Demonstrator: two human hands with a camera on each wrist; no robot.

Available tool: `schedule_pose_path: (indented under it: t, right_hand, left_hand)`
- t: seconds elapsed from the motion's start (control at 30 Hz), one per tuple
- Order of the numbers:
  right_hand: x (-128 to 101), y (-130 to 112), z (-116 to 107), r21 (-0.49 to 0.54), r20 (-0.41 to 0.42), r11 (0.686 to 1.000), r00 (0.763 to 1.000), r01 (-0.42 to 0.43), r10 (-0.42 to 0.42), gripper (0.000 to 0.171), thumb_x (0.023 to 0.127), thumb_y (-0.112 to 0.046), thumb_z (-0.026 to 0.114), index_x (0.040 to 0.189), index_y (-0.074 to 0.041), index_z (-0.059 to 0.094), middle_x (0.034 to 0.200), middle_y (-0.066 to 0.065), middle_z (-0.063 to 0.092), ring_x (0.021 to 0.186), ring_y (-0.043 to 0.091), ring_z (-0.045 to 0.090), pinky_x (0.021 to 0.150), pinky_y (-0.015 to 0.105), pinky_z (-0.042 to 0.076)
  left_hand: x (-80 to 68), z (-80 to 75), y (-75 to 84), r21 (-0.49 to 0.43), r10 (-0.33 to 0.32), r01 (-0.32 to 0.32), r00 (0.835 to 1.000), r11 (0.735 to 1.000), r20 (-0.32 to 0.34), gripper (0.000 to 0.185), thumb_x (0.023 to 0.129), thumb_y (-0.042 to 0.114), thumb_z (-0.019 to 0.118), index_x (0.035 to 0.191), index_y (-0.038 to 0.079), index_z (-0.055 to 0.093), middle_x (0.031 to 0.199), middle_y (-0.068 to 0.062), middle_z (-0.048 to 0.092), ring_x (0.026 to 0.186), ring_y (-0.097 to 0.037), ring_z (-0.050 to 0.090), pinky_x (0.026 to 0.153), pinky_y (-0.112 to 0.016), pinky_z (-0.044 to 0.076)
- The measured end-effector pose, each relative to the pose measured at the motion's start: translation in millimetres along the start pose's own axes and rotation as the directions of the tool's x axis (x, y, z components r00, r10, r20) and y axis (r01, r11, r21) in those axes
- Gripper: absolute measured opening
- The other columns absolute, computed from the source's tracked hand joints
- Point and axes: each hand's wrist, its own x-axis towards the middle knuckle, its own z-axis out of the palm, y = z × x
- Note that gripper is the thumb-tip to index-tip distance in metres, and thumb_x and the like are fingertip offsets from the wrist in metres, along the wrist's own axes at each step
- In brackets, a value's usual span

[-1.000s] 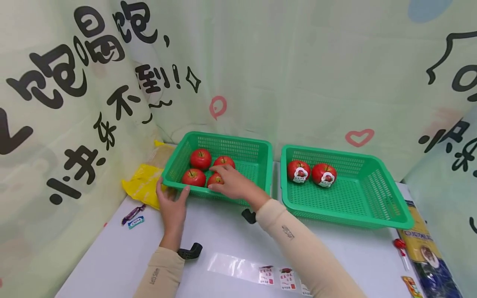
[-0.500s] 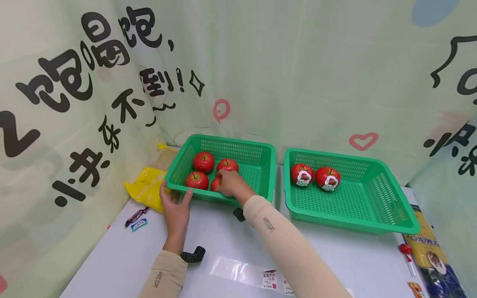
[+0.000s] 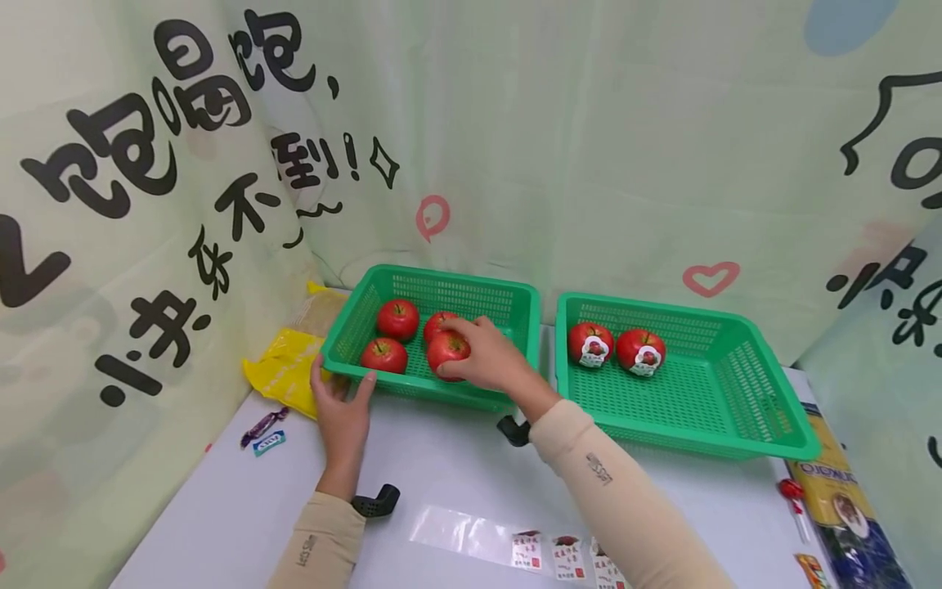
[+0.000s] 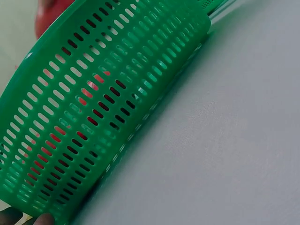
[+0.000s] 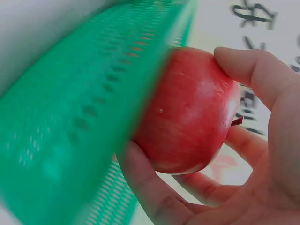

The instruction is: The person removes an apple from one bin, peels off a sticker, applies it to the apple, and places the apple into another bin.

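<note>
The right hand (image 3: 489,364) grasps a red apple (image 3: 447,350) just above the left green basket (image 3: 515,294), near the middle of the frame. The left hand (image 3: 340,409) holds that basket's near left corner with relaxed fingers. Three more apples (image 3: 398,318) lie inside. The right green basket (image 3: 736,393) holds two labelled apples (image 3: 590,342). A yellow bag (image 3: 283,368) lies on the desk (image 3: 221,507) at left.

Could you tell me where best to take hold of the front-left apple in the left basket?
Grip the front-left apple across its round sides, coming from above: it sits stem-up, close to the left basket wall, so only its top is open.
</note>
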Motion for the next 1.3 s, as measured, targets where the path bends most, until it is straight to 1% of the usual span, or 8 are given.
schedule_pose_path:
  t: [0.27,0.53,0.7,0.8,0.9,1.03,1.17,1.3]
  right_hand:
    - [-88,28,-37,0.055,-0.096,0.992,0.990,0.113,-0.108,0.068,0.088,-0.035,0.084,0.150,-0.023,0.058,0.137,0.014,0.057,0.126,0.035,0.058,0.087,0.048,0.064]
    - [-154,65,-22,0.116,-0.138,0.991,0.989,0.060,-0.044,0.067,0.085,-0.032,0.088,0.147,-0.027,0.061,0.139,0.012,0.057,0.125,0.038,0.059,0.081,0.044,0.066]
    - [-173,81,-8,0.136,-0.153,0.991,0.988,-0.001,0.022,0.068,0.084,-0.035,0.090,0.146,-0.028,0.063,0.138,0.010,0.059,0.120,0.035,0.063,0.081,0.042,0.066]
    - [-180,91,1,0.149,-0.154,0.988,0.986,-0.037,0.060,0.070,0.081,-0.034,0.092,0.145,-0.027,0.064,0.136,0.008,0.061,0.117,0.032,0.064,0.081,0.040,0.066]
    - [-183,100,11,0.150,-0.167,0.987,0.982,-0.065,0.090,0.075,0.078,-0.034,0.095,0.145,-0.025,0.064,0.136,0.007,0.063,0.117,0.030,0.065,0.084,0.040,0.065]
    - [-182,110,26,0.147,-0.204,0.985,0.971,-0.095,0.124,0.082,0.074,-0.034,0.096,0.146,-0.017,0.061,0.138,0.006,0.064,0.120,0.030,0.065,0.088,0.044,0.064]
    - [-177,116,37,0.154,-0.256,0.983,0.957,-0.099,0.136,0.079,0.074,-0.031,0.095,0.142,-0.011,0.061,0.136,0.007,0.065,0.120,0.030,0.065,0.089,0.049,0.064]
    - [-175,120,44,0.148,-0.293,0.986,0.949,-0.072,0.113,0.074,0.072,-0.029,0.097,0.136,-0.013,0.064,0.133,0.007,0.066,0.118,0.029,0.066,0.090,0.050,0.062]
  left_hand:
    - [-2.1,-3.9,9.6,0.071,0.035,-0.033,0.999,0.997,-0.030,0.091,0.097,0.031,0.079,0.168,0.025,0.023,0.165,-0.017,0.039,0.148,-0.038,0.045,0.119,-0.051,0.047]
    - [-28.6,-7.7,32.1,0.170,0.129,-0.103,0.981,0.980,-0.148,0.084,0.095,0.030,0.081,0.161,0.013,0.032,0.152,-0.018,0.034,0.134,-0.035,0.042,0.101,-0.037,0.045]
    - [-49.8,0.0,25.0,0.208,0.341,-0.322,0.938,0.924,-0.062,0.045,0.091,0.010,0.082,0.128,-0.001,0.060,0.120,-0.019,0.059,0.108,-0.024,0.054,0.080,-0.026,0.047]
    - [-61.2,8.9,14.5,0.227,0.484,-0.523,0.850,0.821,0.207,0.019,0.086,0.003,0.084,0.102,0.002,0.073,0.095,-0.009,0.070,0.091,-0.017,0.063,0.073,-0.028,0.052]
    - [-69.9,16.1,6.2,0.188,0.484,-0.663,0.683,0.724,0.547,0.018,0.084,0.010,0.088,0.098,0.011,0.078,0.095,0.001,0.074,0.093,-0.015,0.066,0.079,-0.033,0.058]
    - [-77.9,20.2,0.7,0.180,0.283,-0.714,0.477,0.676,0.832,0.043,0.078,0.031,0.094,0.114,0.015,0.078,0.122,0.002,0.074,0.125,-0.024,0.063,0.105,-0.044,0.054]
    - [-82.3,22.1,-3.6,0.248,0.062,-0.705,0.383,0.665,0.922,0.072,0.070,0.044,0.098,0.132,0.014,0.073,0.152,-0.005,0.060,0.155,-0.039,0.038,0.123,-0.058,0.039]
    - [-85.6,24.6,-8.2,0.285,-0.019,-0.704,0.360,0.650,0.933,0.091,0.063,0.048,0.101,0.141,0.014,0.068,0.164,-0.008,0.048,0.162,-0.045,0.021,0.127,-0.065,0.028]
